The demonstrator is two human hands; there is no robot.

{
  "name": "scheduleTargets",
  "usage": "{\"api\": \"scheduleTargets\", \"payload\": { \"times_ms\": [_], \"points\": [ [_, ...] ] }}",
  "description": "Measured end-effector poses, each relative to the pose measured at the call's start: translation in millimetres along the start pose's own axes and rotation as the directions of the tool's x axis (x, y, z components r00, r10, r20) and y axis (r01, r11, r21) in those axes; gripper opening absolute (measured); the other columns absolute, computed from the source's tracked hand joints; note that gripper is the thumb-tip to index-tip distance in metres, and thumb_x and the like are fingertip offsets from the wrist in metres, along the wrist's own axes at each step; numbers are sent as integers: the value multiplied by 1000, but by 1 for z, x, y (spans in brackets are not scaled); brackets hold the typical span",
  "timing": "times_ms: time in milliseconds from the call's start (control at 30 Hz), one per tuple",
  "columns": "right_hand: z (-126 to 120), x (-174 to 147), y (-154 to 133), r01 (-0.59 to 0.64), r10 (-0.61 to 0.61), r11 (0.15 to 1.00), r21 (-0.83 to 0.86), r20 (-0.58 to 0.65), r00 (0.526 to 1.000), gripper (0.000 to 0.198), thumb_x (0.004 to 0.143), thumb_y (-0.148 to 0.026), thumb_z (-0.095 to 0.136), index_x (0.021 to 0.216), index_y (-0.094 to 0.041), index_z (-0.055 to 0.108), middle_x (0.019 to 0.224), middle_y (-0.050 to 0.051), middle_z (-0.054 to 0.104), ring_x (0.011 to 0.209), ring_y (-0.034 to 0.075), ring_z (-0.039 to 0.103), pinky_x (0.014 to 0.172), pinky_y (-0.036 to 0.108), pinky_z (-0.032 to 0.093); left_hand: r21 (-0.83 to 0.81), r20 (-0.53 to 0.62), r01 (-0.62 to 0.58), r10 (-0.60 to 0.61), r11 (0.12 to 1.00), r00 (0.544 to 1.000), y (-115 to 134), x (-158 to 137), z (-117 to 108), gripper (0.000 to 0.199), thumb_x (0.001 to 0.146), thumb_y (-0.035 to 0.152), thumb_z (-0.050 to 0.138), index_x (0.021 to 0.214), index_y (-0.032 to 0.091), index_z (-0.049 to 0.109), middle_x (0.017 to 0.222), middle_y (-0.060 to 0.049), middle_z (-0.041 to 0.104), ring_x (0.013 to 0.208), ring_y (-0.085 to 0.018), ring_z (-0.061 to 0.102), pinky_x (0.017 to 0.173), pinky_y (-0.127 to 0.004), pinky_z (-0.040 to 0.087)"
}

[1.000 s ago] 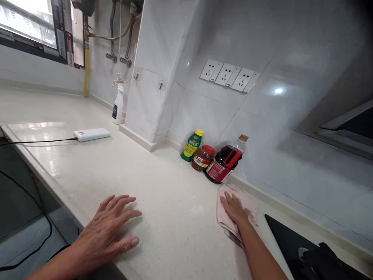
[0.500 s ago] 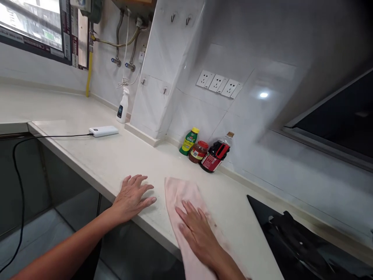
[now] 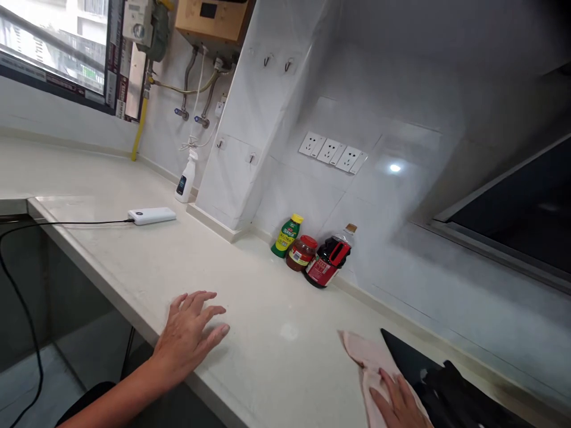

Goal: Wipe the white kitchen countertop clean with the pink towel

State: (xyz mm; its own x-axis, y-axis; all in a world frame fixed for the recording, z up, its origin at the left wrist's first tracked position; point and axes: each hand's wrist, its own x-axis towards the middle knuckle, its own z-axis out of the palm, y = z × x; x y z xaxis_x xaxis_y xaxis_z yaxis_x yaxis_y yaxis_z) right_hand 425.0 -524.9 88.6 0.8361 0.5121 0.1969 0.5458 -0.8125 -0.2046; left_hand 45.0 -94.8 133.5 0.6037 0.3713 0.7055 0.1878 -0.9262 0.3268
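A pale pink cloth (image 3: pixel 366 352) lies on the white counter, its far end bunched near the black cooktop. My right hand (image 3: pixel 398 405) presses down on it from above, fingers stretched out; the wrist and the cloth's near end run out of view. My left hand (image 3: pixel 190 333) rests near the counter's front edge with its fingers spread, holding nothing. Beyond the hands, against the wall, stand a green squeeze bottle with a yellow cap (image 3: pixel 286 236), a red-lidded jar (image 3: pixel 302 253) and a large dark sauce bottle with a red handle (image 3: pixel 328 258).
On the counter's left part lies a white power bank (image 3: pixel 152 216) with a black cable (image 3: pixel 66 223) hanging over the edge. A white spray bottle (image 3: pixel 186 179) stands by the wall pillar. Black items (image 3: pixel 459 395) sit on the cooktop (image 3: pixel 408 355) at right.
My right hand has slid the cloth to the right, up to the cooktop. The left hand stays spread at the counter edge. The view has shifted, with more of the upper wall showing.
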Motion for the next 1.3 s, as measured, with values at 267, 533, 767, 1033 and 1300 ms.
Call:
{"api": "scheduleTargets", "payload": {
  "times_ms": [267, 533, 767, 1033, 1300],
  "points": [
    [16, 140, -103, -309, 330, 939, -148, 144, 933, 79, 94, -62, 18, 160, -20, 26, 166, 18, 18, 152, 42, 17, 118, 66, 18, 74, -5, -91, 92, 993, 996, 5, -1, 0, 18, 95, 37, 61, 110, 30, 68, 128, -6, 64, 124, -31, 57, 106, -58, 36],
    [53, 198, -269, -192, 210, 971, -141, 126, 969, 72, 99, -53, 20, 151, -6, 39, 156, 30, 32, 145, 46, 27, 113, 67, 22, 29, 23, -81, 80, 996, 997, 9, -3, -2, 19, 91, 33, 66, 110, 29, 68, 126, -6, 66, 122, -31, 57, 109, -59, 34],
    [64, 210, -376, 141, -128, 988, -55, 197, 972, 70, 102, -51, 18, 157, -8, 30, 162, 27, 24, 150, 41, 20, 117, 66, 16, -60, 29, 22, -21, 998, 999, 10, -7, 5, 20, 90, 43, 68, 107, 32, 68, 130, -5, 66, 126, -32, 55, 114, -62, 31],
    [53, 155, -445, 592, -584, 802, 78, 310, 750, 59, 107, -57, 24, 161, -32, 24, 170, 8, 13, 155, 29, 8, 123, 59, 6, -54, 80, 41, -37, 998, 996, 10, -3, -3, 23, 91, 46, 68, 105, 28, 71, 127, -8, 67, 124, -32, 57, 112, -62, 33],
    [28, 57, -381, 747, -748, 653, 130, 267, 607, 59, 108, -55, 18, 162, -31, 18, 169, 2, 12, 156, 24, 5, 125, 59, 7, -107, 254, 58, -29, 993, 967, 10, 8, -13, 26, 97, 42, 61, 118, 29, 69, 135, -12, 61, 132, -31, 52, 110, -59, 37]
  ]
}}
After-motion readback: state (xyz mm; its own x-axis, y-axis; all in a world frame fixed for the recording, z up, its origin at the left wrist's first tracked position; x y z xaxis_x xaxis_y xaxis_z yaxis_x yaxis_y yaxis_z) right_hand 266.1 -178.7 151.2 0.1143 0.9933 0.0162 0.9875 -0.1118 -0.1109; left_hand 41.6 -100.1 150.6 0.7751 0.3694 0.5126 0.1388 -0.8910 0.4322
